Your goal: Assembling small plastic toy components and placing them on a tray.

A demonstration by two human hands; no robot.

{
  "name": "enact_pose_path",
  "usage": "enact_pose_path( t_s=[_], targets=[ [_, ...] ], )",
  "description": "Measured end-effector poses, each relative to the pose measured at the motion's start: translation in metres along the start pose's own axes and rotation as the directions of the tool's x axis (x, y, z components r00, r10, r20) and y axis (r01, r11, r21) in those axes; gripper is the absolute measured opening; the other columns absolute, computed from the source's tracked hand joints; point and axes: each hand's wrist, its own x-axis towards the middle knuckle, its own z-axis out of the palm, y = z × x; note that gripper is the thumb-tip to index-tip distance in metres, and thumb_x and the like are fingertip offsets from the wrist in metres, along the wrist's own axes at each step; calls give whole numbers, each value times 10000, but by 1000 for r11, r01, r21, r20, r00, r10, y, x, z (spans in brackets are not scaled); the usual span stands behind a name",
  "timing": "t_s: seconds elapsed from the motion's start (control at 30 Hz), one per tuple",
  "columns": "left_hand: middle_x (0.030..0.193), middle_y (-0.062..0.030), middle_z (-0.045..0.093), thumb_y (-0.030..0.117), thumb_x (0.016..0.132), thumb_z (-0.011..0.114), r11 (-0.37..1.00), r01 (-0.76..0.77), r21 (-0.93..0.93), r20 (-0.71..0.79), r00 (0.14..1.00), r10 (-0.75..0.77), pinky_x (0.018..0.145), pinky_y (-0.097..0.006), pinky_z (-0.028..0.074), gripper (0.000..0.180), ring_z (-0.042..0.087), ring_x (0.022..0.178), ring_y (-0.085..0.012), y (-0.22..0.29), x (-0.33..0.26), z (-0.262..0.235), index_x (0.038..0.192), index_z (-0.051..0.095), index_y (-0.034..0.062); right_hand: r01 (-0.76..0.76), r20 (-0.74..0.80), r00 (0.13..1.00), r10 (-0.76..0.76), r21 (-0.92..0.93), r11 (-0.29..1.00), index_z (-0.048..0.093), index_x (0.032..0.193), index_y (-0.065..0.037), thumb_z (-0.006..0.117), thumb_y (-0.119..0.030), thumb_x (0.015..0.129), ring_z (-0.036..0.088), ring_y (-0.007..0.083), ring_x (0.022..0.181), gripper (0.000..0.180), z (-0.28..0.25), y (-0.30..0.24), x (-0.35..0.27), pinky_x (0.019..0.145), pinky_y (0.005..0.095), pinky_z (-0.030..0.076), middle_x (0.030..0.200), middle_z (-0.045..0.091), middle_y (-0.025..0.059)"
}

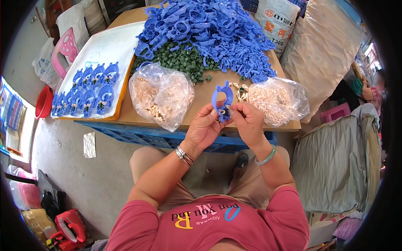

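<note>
- A wooden table point(201, 94) stands over a concrete floor.
- Left of the table's middle, a white tray point(109, 48) holds two rows of finished blue pieces point(86, 90).
- Both hands pinch one blue part point(222, 100) at the table's near edge: left hand point(204, 127), right hand point(248, 123).
- Behind, a big blue pile point(209, 29) looks unassembled; most work seems left.

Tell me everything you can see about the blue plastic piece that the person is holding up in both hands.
The blue plastic piece looks like moulded hard plastic, matte and one colour. Its upper part is a rounded ring with an open middle and two small prongs on top; the lower part narrows between the fingers. It is held roughly upright above the table's near edge. The left hand grips its lower left, the right hand its lower right, where something small and pale shows.
</note>
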Motion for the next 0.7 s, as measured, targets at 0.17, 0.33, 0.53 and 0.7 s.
enact_pose_path(
  t_s=[0.17,0.33,0.53,0.7],
  targets=[
    [1178,-38,518,113,864,512,1000,-1,1,6,1000,1,895,-418,412,277,515,1025,-176,0,0,0,1138,519,78,57,30,998,-55,-67,996,597,798,7,604,19,729,572,205,591,71,-2,0,2,516,273,440,687,580,112],
    [1158,-46,526,123,868,508,1000,29,-2,-1,1000,-29,868,-412,437,260,518,1025,-181,1,0,0,1122,524,76,230,68,973,-221,-185,955,596,821,3,618,13,723,571,192,591,101,-5,-2,3,513,269,440,690,577,105],
    [1170,-49,521,132,871,503,999,42,-32,14,999,-41,860,-420,447,247,528,1015,-194,3,-1,-1,1110,525,72,106,50,993,-104,-40,994,593,814,5,630,21,708,578,211,595,113,-6,-1,2,508,270,446,714,577,106],
    [1174,-51,520,127,868,508,998,43,-41,0,999,-44,860,-421,446,245,527,1017,-192,3,-1,2,1106,527,73,270,73,962,-261,-163,949,595,800,11,621,20,718,572,186,588,87,-7,-2,5,507,258,438,709,580,103]
  ],
)
